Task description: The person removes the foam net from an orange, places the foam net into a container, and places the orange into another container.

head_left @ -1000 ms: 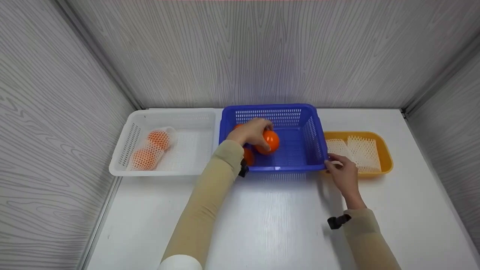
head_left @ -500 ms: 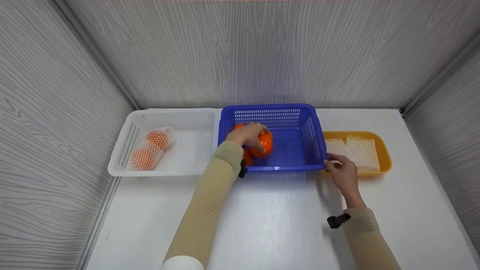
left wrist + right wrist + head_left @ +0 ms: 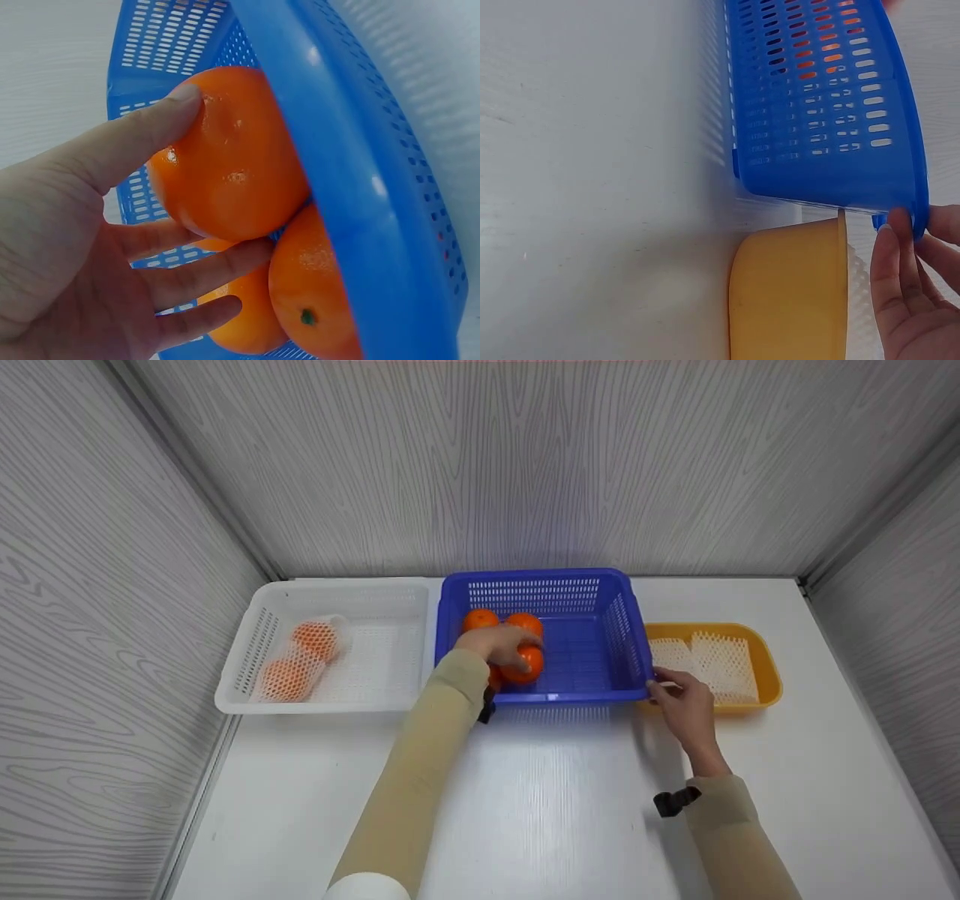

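The left hand [image 3: 499, 645] holds an orange [image 3: 232, 157] in spread fingers, likely settling it; the right hand [image 3: 686, 706] pinches the blue basket [image 3: 585, 697]. Gentle release seems called for.

Grey wood-grained panels [image 3: 525, 472] border a white table [image 3: 562, 810].

Light grey wood-grain panels [image 3: 525, 465] hem my white table [image 3: 570, 810] on three sides, grey strips [image 3: 196, 469] marking the corners; I catch soft glare off the surface.
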The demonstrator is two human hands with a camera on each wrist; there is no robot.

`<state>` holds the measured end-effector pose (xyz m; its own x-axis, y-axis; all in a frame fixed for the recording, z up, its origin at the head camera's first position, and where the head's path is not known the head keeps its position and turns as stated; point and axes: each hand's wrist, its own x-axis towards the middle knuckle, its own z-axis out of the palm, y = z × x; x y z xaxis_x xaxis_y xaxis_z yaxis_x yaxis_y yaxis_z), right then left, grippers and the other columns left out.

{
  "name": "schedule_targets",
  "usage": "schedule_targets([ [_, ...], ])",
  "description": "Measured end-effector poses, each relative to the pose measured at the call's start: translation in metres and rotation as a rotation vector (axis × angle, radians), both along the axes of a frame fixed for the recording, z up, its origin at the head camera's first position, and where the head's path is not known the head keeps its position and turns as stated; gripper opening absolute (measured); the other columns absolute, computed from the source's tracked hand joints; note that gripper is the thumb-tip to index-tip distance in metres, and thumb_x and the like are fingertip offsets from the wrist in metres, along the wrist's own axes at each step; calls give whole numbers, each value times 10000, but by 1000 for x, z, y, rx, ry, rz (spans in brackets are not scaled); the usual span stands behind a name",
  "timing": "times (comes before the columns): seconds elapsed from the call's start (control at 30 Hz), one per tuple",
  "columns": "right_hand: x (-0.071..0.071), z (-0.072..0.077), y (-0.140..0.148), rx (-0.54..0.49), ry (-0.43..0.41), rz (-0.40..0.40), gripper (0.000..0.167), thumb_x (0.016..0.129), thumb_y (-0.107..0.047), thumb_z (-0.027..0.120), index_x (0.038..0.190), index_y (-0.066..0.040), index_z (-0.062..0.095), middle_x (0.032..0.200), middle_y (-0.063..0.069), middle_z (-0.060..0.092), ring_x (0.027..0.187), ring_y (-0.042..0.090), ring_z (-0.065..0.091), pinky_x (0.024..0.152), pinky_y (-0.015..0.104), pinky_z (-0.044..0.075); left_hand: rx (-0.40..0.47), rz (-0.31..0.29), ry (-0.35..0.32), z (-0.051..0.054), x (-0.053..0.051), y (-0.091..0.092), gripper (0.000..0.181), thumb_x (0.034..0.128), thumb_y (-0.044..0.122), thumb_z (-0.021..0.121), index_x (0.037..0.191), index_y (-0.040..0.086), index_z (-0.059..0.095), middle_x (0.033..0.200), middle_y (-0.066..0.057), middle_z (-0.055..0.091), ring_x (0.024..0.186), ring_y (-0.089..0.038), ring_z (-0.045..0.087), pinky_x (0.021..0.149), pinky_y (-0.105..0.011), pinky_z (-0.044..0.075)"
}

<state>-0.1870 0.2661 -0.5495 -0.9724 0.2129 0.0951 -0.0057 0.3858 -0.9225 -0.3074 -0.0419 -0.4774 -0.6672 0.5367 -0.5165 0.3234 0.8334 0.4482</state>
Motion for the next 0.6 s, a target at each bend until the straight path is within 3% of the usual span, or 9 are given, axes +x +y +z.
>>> schedule_targets([
  [0.17, -2, -3, 0, 10, 1, 23, 289, 925, -8, 649, 1200, 78, 654, 1051, 250, 652, 804, 179, 687, 701, 321, 576, -5, -18, 12, -3, 0, -1, 526, 966, 270, 616, 1452, 398, 459, 1516, -14, 391, 1337, -255, 329, 1107, -545, 243],
  [0.43, -1, 0, 2, 15, -9, 13, 302, 926, -14, 651, 1212, 84, 644, 1058, 251, 644, 781, 113, 665, 716, 348, 575, 10, -47, 39, -7, 1, 6, 444, 953, 271, 642, 1388, 315, 565, 1464, -31, 456, 1327, -255, 346, 1118, -511, 248],
  [0.6, -1, -1, 3, 15, -19, 12, 306, 926, -27, 657, 1215, 74, 646, 1065, 248, 644, 804, 167, 666, 717, 320, 575, -32, -34, -6, -11, 5, 10, 492, 964, 431, 592, 1435, 312, 517, 1573, -63, 311, 1463, -290, 144, 1142, -567, 150],
])
